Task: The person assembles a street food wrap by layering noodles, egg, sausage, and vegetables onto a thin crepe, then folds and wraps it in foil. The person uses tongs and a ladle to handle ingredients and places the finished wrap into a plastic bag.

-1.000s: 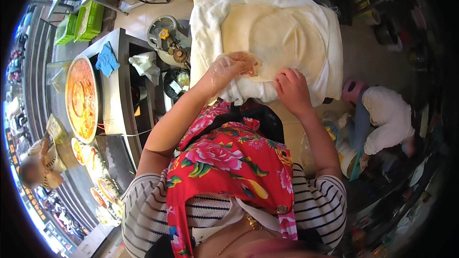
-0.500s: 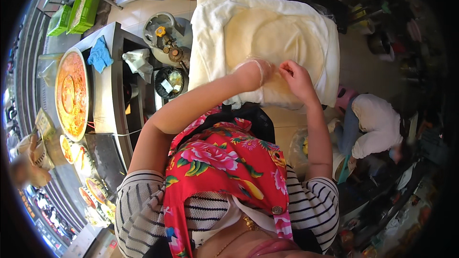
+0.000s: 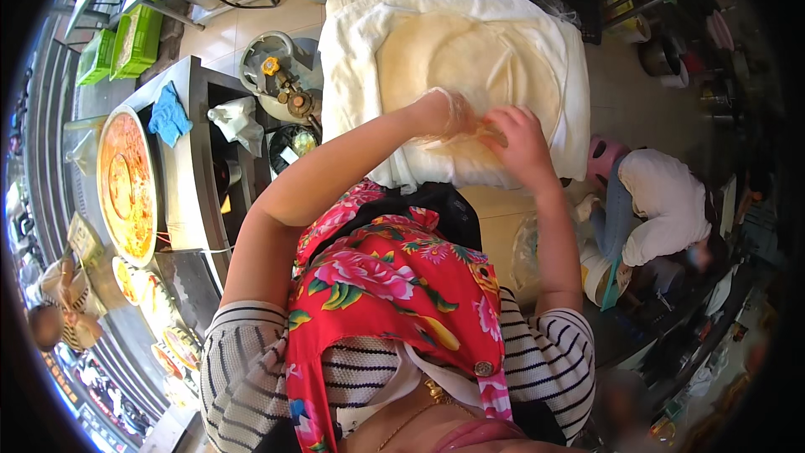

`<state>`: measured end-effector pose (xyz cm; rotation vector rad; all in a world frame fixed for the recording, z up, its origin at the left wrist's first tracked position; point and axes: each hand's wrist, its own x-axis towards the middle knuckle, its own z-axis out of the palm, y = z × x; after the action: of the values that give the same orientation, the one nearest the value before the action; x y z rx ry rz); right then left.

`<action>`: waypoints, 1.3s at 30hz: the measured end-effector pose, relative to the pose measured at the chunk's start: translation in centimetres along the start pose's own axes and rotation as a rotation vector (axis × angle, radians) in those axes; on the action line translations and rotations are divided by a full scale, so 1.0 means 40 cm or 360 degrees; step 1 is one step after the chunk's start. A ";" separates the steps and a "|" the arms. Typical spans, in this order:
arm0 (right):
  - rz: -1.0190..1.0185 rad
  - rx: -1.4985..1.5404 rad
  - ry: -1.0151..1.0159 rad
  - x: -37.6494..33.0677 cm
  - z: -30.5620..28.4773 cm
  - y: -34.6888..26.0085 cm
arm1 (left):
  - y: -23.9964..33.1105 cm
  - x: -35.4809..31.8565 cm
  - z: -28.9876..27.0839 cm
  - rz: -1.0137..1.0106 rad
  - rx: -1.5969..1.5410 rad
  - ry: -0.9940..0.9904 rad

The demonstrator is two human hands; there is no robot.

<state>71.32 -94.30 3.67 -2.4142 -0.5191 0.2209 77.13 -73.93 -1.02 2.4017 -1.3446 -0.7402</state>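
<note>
I see a stack of thin round flatbreads lying on a white cloth that covers the table in front of me. The stack looks already high, so I judge that much of the work is done. The top sheet lies flat on its far side, but its near edge is lifted and wrinkled, so I think it is not yet smoothed or separated.

My left hand wears a thin clear plastic glove. Its fingers are bent and closed on the near edge of the top sheet, pinching it. My right hand is bare and just beside the left one. Its fingers are curled, and it seems to grip the same edge, but I cannot tell how tight.

To the left, well apart, stands a round pan with orange food and a blue rag. On the right, a person in a white top bends down near the floor.
</note>
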 end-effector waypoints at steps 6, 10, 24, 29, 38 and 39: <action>-0.0332 -0.0408 0.0380 -0.052 0.062 -0.016 | -0.050 0.043 0.023 -0.0334 -0.0901 -0.0312; -0.0501 -0.0456 0.0449 -0.068 0.078 -0.006 | -0.080 0.056 0.037 -0.0105 -0.1099 -0.0264; -0.0150 -0.0271 0.0180 -0.143 0.192 -0.054 | 0.072 0.018 -0.015 -0.0338 -0.0587 0.0364; -0.0161 -0.0248 0.0289 -0.140 0.207 -0.043 | -0.123 0.100 -0.169 0.0061 -0.0149 0.0789; -0.0097 -0.0143 0.0216 -0.126 0.205 -0.045 | -0.537 0.194 -0.526 -0.0488 0.0848 0.0865; -0.0121 -0.0170 0.0176 -0.128 0.199 -0.047 | -0.525 0.179 -0.572 -0.0695 0.0708 0.0887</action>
<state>63.84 -90.61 -1.18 -2.4874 -0.5836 0.0272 107.89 -69.01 5.66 2.9754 -0.8225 0.1882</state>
